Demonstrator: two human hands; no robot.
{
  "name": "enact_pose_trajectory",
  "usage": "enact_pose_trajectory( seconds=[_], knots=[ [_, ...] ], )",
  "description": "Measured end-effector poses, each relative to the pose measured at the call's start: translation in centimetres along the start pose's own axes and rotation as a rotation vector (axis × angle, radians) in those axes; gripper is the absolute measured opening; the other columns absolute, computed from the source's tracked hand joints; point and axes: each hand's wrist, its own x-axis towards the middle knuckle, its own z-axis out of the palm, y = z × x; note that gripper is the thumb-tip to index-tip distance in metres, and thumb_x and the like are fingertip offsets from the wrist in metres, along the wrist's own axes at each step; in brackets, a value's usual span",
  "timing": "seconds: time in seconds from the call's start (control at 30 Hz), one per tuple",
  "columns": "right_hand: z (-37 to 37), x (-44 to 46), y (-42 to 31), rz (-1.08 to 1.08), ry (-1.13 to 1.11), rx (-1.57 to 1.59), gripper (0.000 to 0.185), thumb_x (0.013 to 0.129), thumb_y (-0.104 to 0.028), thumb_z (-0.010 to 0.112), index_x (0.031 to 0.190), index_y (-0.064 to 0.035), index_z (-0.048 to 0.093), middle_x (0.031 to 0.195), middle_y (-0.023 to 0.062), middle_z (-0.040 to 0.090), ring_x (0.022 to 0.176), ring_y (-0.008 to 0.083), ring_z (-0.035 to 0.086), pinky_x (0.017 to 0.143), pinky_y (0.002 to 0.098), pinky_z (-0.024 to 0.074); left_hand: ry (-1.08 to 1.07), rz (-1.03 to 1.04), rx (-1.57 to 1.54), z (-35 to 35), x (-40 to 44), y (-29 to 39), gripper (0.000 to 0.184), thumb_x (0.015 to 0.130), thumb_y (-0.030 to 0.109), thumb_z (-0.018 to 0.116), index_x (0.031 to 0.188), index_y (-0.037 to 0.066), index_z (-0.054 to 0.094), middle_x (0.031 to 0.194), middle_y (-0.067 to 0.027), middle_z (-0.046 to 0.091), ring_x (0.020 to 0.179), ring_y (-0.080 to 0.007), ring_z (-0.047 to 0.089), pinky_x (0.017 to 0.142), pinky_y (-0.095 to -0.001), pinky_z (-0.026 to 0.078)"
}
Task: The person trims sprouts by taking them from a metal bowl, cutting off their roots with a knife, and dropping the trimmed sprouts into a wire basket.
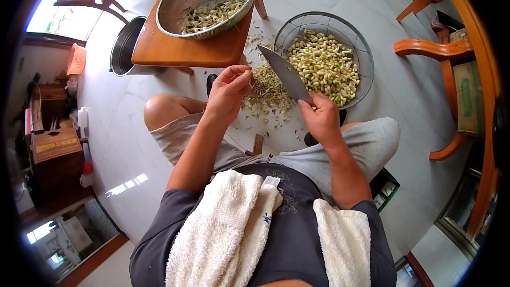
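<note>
Right hand (322, 118) grips knife (287, 76), blade slanting forward-left, tip ahead of left hand (229, 89). Left: fingertips pinched together; cannot tell what, if anything, between.

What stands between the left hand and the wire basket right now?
In the head view, the knife in the right hand slants across the direct line from the left hand to the wire basket. The trimmings lie below, on the floor.

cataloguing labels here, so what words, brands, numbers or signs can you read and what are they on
No text is readable.
White towel: small blue mark, too small to read.
Dark shirt: faint print, too blurred to read.
Box at right: green marking, too blurred to read.
</note>
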Motion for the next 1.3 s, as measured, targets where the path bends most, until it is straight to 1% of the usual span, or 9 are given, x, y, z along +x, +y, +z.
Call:
enact_pose_trajectory(
  seconds=[0.17,0.23,0.33,0.47,0.83,0.93,0.97,1.07,1.3],
  knots=[
    [-0.3,-0.3,-0.7,-0.032,0.016,0.027,0.018,0.079,-0.004,0.063,0.095,0.0039,0.064,0.077,0.0111,0.062,0.069,0.0172,0.058,0.064,0.028,0.0448,0.025,0.063,-0.075,-0.9,0.7,-1.0,0.012,0.085,0.004,0.062,0.096,0.001,0.058,0.085,-0.0046,0.061,0.07,-0.0106,0.058,0.064,-0.0239,0.049],
    [-0.3,-0.4,-1.2,-0.017,-0.001,0.059,0.018,0.079,-0.004,0.063,0.096,0.0035,0.064,0.078,0.0115,0.062,0.069,0.0176,0.058,0.064,0.0281,0.0449,0.091,0.143,0.033,0.1,0.3,-1.0,0.012,0.084,0.002,0.063,0.095,0.001,0.058,0.085,-0.0046,0.062,0.071,-0.0097,0.058,0.062,-0.0227,0.048],
    [0.3,-0.7,-1.0,-0.078,0.046,0.05,0.016,0.078,-0.005,0.062,0.094,-0.0017,0.066,0.074,0.0132,0.059,0.065,0.0274,0.059,0.06,0.0335,0.0448,0.121,0.264,0.157,0.2,0.5,-1.9,0.011,0.082,-0.001,0.064,0.093,0.0,0.06,0.085,-0.0042,0.063,0.071,-0.0083,0.058,0.06,-0.021,0.047],
    [0.8,-0.8,-0.4,-0.081,0.008,-0.008,0.017,0.078,-0.006,0.063,0.095,-0.0036,0.066,0.072,0.0131,0.058,0.064,0.0286,0.058,0.058,0.0351,0.0442,0.128,0.34,0.236,0.6,0.6,-2.4,0.01,0.081,-0.001,0.066,0.089,0.001,0.06,0.082,-0.0018,0.062,0.068,-0.0056,0.056,0.059,-0.0186,0.046],
    [1.5,-0.8,-0.4,-0.107,-0.016,-0.077,0.014,0.077,-0.007,0.061,0.09,-0.0039,0.066,0.072,0.0165,0.059,0.068,0.0346,0.059,0.061,0.041,0.0459,0.149,0.321,0.384,0.5,0.3,-2.3,0.008,0.083,0.001,0.064,0.09,0.002,0.06,0.078,0.0004,0.061,0.062,-0.0041,0.053,0.056,-0.0179,0.044],
    [1.6,-0.8,2.8,0.042,-0.294,-0.348,0.011,0.075,-0.009,0.061,0.083,-0.0018,0.064,0.073,0.0204,0.06,0.073,0.038,0.06,0.066,0.0448,0.047,0.16,0.355,0.356,0.8,0.2,-1.7,0.008,0.083,0.002,0.064,0.09,0.0,0.06,0.077,-0.001,0.06,0.062,-0.0056,0.054,0.056,-0.0191,0.045],
    [1.6,-1.1,3.4,0.094,-0.308,-0.406,0.011,0.074,-0.012,0.061,0.077,-0.0006,0.062,0.074,0.0228,0.06,0.076,0.0399,0.06,0.071,0.0475,0.0471,0.159,0.375,0.338,1.1,0.4,-1.4,0.009,0.083,0.002,0.064,0.09,0.0,0.06,0.077,-0.0016,0.06,0.062,-0.0062,0.054,0.055,-0.0196,0.045],
    [1.0,-0.9,3.1,0.124,-0.344,-0.435,0.011,0.075,-0.012,0.06,0.076,-0.0006,0.061,0.073,0.022,0.061,0.075,0.0402,0.059,0.071,0.0475,0.0473,0.122,0.389,0.28,2.0,0.8,-0.8,0.008,0.085,0.002,0.062,0.091,-0.002,0.059,0.077,-0.0058,0.061,0.062,-0.0101,0.055,0.057,-0.0219,0.045],
    [1.3,-0.6,3.9,0.097,-0.398,-0.502,0.014,0.077,-0.015,0.061,0.079,-0.0015,0.061,0.083,0.0219,0.062,0.084,0.0391,0.059,0.075,0.0466,0.0462,0.043,0.181,0.058,5.3,3.8,-0.1,0.015,0.087,0.008,0.062,0.095,-0.001,0.054,0.079,-0.0084,0.062,0.062,-0.0131,0.058,0.054,-0.0242,0.047]
  ],
)
